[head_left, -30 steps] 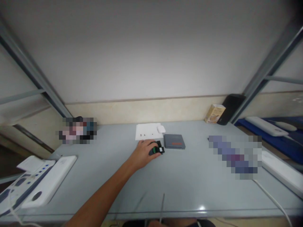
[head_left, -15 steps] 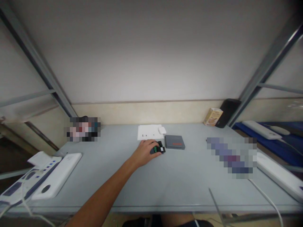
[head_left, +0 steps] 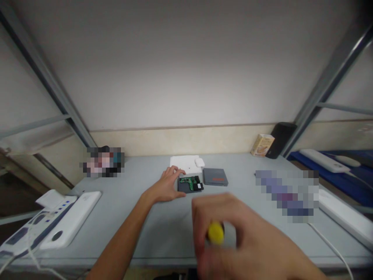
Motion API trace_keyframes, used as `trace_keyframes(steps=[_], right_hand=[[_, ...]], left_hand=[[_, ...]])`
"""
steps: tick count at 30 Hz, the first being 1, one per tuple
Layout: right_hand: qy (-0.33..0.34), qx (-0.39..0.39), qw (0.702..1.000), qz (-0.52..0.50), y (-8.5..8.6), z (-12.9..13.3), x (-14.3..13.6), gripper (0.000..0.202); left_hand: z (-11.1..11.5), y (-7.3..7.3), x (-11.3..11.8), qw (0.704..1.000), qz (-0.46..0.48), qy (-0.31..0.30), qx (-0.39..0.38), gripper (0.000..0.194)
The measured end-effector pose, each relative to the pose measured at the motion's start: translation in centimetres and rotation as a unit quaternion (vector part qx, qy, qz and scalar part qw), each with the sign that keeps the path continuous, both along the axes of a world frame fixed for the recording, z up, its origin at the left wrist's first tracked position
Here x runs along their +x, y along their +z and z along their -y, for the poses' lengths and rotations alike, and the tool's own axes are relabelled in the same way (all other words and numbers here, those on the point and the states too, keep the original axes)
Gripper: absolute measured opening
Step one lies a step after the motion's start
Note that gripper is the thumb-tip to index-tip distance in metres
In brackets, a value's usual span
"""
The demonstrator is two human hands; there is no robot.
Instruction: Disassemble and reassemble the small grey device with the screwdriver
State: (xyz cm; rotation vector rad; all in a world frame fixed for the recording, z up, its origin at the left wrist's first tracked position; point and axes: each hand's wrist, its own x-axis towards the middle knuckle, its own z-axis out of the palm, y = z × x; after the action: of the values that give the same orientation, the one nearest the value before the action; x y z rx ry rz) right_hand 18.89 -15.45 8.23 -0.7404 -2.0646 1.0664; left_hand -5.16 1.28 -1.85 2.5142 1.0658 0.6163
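Observation:
A dark device with an exposed green circuit board [head_left: 190,184] lies flat on the desk. My left hand [head_left: 164,186] is at its left end, thumb and fingers spread beside the near and far edges; whether the tips touch it I cannot tell. Close to the camera, my right hand [head_left: 247,237] is curled, blurred, around what looks like a screwdriver [head_left: 215,232]. Only its round yellow handle end shows; the rest is hidden. Behind the device lies a white paper sheet [head_left: 182,162] with small dark dots on it. A grey box-shaped case [head_left: 215,177] lies just right of the board.
A small white case [head_left: 199,162] rests on the sheet's right edge. At the left are a power strip [head_left: 32,229] and a white slab [head_left: 71,221]. A yellow carton [head_left: 262,145] and black object [head_left: 281,140] stand back right. A white cable [head_left: 329,243] hangs over the front edge.
My left hand has slid left and spread its fingers, uncovering the circuit board. My right hand has come into view at the lower right with the yellow-ended tool. The device has stayed in place.

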Motion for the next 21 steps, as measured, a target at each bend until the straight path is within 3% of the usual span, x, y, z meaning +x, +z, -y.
trace_keyframes(steps=[2,3,5,9,11,16,21], right_hand=[[-0.115,0.005,0.984,-0.134,2.2,-5.0,-0.3,0.022],[-0.157,0.001,0.971,-0.182,2.4,-7.3,-0.1,0.024],[-0.205,-0.016,0.938,-0.280,1.3,-11.5,0.5,0.029],[-0.186,-0.069,0.873,-0.445,-2.9,-17.2,0.6,0.029],[-0.207,-0.065,0.866,-0.450,-4.6,-18.9,0.0,0.022],[-0.270,-0.072,0.875,-0.396,-8.3,-20.7,-1.2,0.028],[-0.290,-0.080,0.866,-0.399,-10.3,-20.9,-0.9,0.032]], left_hand=[[-0.2,0.1,-0.6,1.000,0.000,-0.003,-0.024,0.067],[-0.3,0.1,-0.7,0.999,0.004,-0.010,-0.032,0.064],[-0.4,0.1,-0.7,0.999,0.016,-0.020,-0.040,0.060],[-0.3,-0.1,-0.4,0.998,0.020,-0.017,-0.050,0.063],[-0.3,-0.2,-0.2,0.998,0.017,-0.012,-0.055,0.068],[-0.5,-0.8,0.0,0.998,0.016,0.001,-0.053,0.074],[-0.6,-0.9,0.2,0.998,0.013,0.006,-0.055,0.077]])
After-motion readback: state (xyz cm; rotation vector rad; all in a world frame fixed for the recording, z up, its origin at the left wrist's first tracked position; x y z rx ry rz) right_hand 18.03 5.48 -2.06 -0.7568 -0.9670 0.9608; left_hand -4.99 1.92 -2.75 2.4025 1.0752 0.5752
